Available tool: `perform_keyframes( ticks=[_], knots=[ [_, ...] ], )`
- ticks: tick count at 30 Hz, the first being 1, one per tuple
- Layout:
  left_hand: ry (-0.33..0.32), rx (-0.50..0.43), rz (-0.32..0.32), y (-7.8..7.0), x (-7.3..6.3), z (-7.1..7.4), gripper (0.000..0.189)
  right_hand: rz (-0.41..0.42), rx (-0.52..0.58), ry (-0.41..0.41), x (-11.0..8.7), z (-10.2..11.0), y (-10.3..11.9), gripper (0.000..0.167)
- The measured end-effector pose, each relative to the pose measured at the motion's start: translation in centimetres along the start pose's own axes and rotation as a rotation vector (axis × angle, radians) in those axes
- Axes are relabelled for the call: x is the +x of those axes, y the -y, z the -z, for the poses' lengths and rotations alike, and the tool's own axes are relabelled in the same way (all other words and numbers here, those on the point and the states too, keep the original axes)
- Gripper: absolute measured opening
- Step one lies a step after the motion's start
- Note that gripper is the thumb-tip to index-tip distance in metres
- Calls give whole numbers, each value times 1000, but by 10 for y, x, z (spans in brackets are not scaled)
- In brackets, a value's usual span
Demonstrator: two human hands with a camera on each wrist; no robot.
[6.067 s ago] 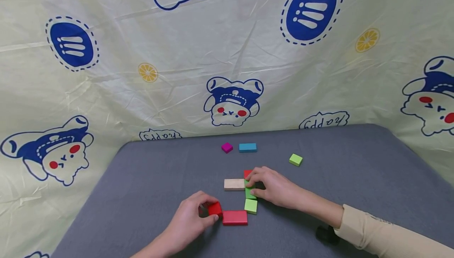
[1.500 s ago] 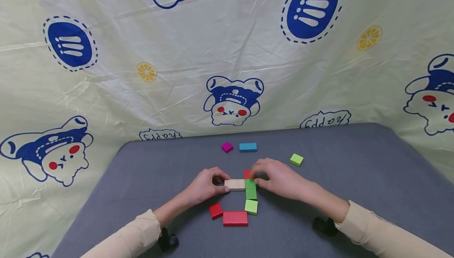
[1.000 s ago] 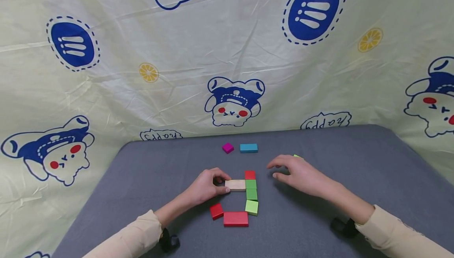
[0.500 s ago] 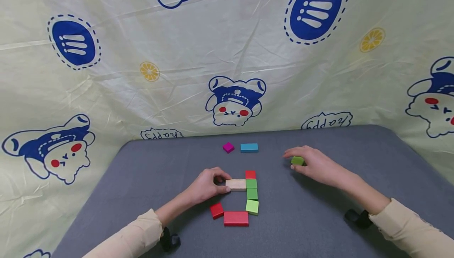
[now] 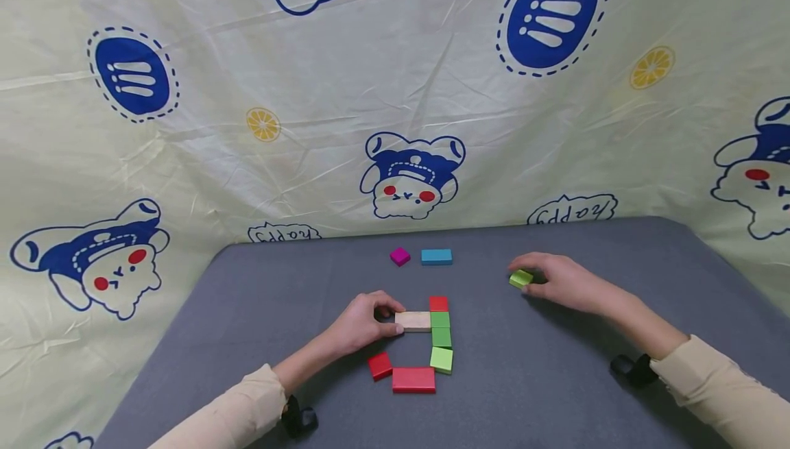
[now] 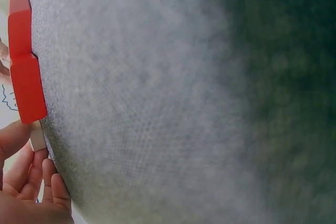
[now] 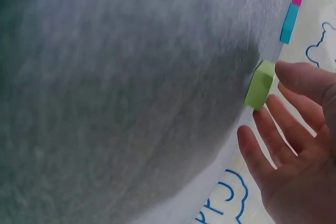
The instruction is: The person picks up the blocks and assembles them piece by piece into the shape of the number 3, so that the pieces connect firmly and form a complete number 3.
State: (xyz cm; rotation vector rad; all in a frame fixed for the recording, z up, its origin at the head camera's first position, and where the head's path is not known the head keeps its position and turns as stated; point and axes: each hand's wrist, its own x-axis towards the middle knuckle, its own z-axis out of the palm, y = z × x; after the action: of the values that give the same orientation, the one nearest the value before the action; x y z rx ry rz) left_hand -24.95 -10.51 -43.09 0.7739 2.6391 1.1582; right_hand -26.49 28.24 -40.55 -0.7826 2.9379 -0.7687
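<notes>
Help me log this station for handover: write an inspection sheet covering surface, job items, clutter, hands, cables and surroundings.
Surface: grey table, fabric-like texture.
Job items: red square block, two green blocks and near lime block in a column; wooden block to its left; long red block and angled small red block at the near end; magenta block and blue block farther back.
Clutter: nothing seen.
Hands: left hand pinches the wooden block; right hand pinches the far lime block; black item at each wrist.
Cables: nothing seen.
Surroundings: pale sheet with cartoon and orange-slice prints behind the table.
</notes>
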Motion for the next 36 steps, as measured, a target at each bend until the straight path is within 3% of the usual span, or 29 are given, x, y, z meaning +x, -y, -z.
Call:
perform_keyframes(
  ticks=[8, 28, 36],
  knots=[
    [1, -8, 1, 1, -1, 0, 25, -26, 68, 72, 2, 2, -7, 38],
    [-3, 0, -15, 0, 0, 0, 25, -40, 40, 66, 22, -9, 11, 33],
    [1, -7, 0, 0, 0, 1, 26, -5, 67, 73, 33, -15, 20, 32]
  ],
)
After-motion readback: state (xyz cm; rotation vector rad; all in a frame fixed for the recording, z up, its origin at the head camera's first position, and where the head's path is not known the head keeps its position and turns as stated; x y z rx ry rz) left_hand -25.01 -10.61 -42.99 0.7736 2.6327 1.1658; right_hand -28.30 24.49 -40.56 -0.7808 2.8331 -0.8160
